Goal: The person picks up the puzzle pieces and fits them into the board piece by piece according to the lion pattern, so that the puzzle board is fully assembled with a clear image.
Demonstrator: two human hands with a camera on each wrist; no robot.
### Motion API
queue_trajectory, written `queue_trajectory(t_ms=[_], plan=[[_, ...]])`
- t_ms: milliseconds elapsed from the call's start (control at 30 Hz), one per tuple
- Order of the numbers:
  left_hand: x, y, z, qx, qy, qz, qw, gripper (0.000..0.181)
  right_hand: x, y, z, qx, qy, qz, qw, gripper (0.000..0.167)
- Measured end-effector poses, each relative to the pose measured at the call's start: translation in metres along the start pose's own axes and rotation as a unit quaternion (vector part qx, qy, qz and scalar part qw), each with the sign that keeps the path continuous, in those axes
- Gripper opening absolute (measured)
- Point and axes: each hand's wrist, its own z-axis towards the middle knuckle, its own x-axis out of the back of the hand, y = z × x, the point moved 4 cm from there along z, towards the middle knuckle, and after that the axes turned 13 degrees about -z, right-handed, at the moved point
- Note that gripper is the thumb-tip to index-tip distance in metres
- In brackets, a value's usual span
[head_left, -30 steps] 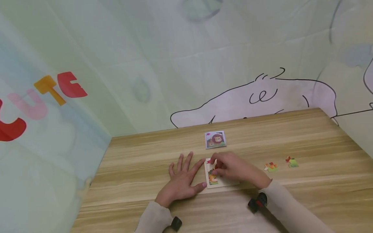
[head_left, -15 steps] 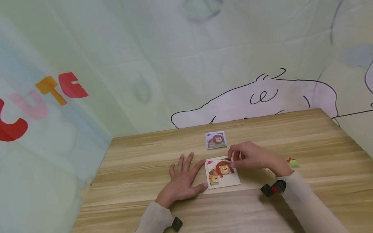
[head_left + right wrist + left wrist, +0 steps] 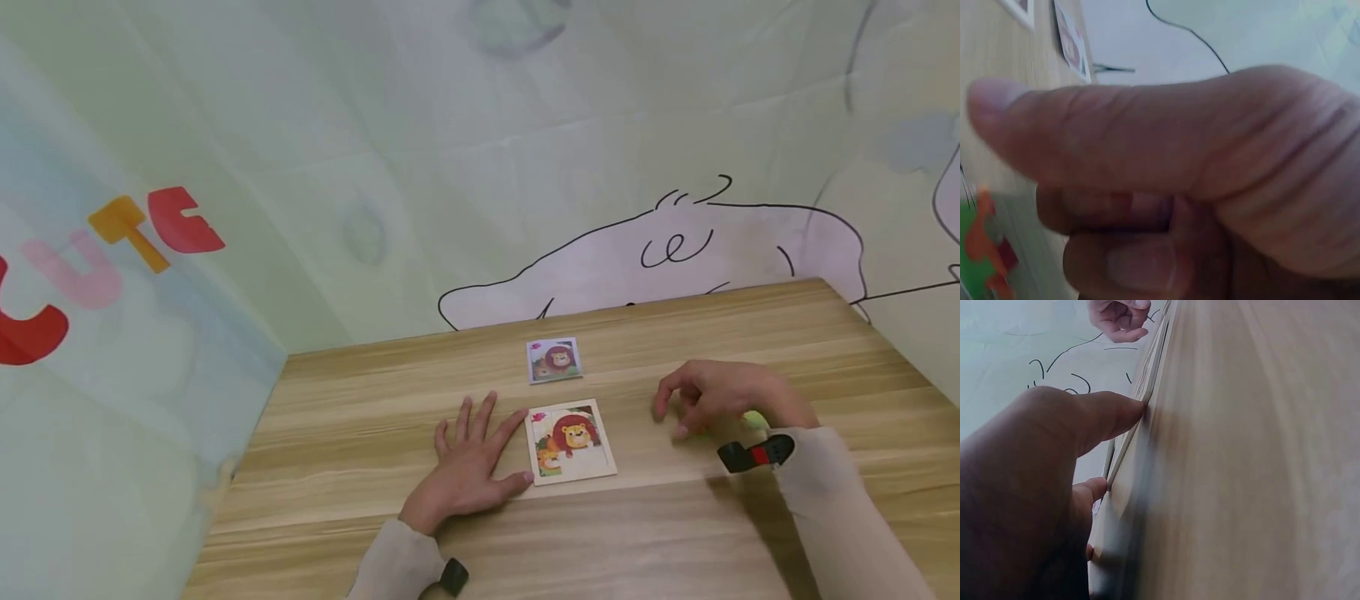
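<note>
In the head view a jigsaw puzzle board (image 3: 596, 468) lies on the table, showing a lion with a red mane and a smaller animal. Its lower right part is bare and pale. My left hand (image 3: 468, 475) rests with spread fingers at the board's left edge; thumb and forefinger touch that edge, as the left wrist view also shows. To the right of the board, my right hand (image 3: 723, 396) hovers with loosely bent fingers, holding nothing visible. A green puzzle piece (image 3: 755, 419) peeks out behind it. Orange and green puzzle pieces (image 3: 984, 244) appear below the hand in the right wrist view.
A small lion picture card (image 3: 555, 360) lies just behind the board. The wooden table (image 3: 360, 400) meets a printed cloth backdrop (image 3: 337, 167) at its far and left edges.
My right hand has left the board, passing its upper right corner, and moved right over the loose pieces. The lion's face is now uncovered. My left hand has stayed in place.
</note>
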Motion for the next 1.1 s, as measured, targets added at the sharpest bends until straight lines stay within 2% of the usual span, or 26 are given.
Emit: queue_trajectory(t_ms=[267,567,800,1100], plan=[[0.0,0.001,0.001,0.0,-0.001,0.001,1.0,0.088,0.005,0.016,-0.006,-0.016,-0.004,-0.016,0.9997,0.029],[0.0,0.0,0.001,0.0,0.0,0.002,1.0,0.088,0.0,0.02,-0.01,-0.082,0.005,-0.038,0.9959,0.029],[0.001,0.001,0.0,-0.001,0.001,0.001,1.0,0.088,0.003,0.017,-0.008,-0.056,0.028,-0.077,0.995,0.027],[0.0,0.001,0.0,0.002,-0.003,0.0,1.0,0.088,0.006,0.014,-0.007,-0.038,0.054,-0.081,0.9945,0.026]])
